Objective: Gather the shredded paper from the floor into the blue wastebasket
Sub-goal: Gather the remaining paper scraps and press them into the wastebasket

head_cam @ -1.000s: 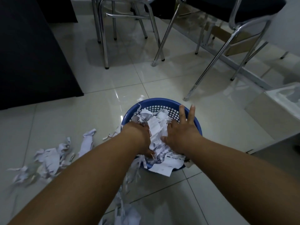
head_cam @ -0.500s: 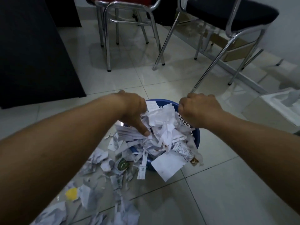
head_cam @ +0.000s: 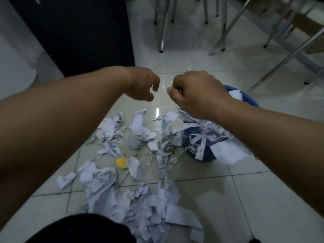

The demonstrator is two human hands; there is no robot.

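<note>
White shreds cover the tiled floor (head_cam: 219, 199) while both hands hang empty above them.

Most of the shredded paper (head_cam: 140, 204) lies in heaps near the person's knees and to the left of the blue wastebasket (head_cam: 201, 153), which is already heaped, with strips spilling over its rim. Left hand (head_cam: 142, 85) hangs loosely curled, holding nothing; right hand (head_cam: 194, 95) is curled into a loose fist, apparently empty. A good next gather, I judge, scoops from both sides of the near heap, squeezes it tight, then presses it down inside the basket so nothing slides out.
</note>
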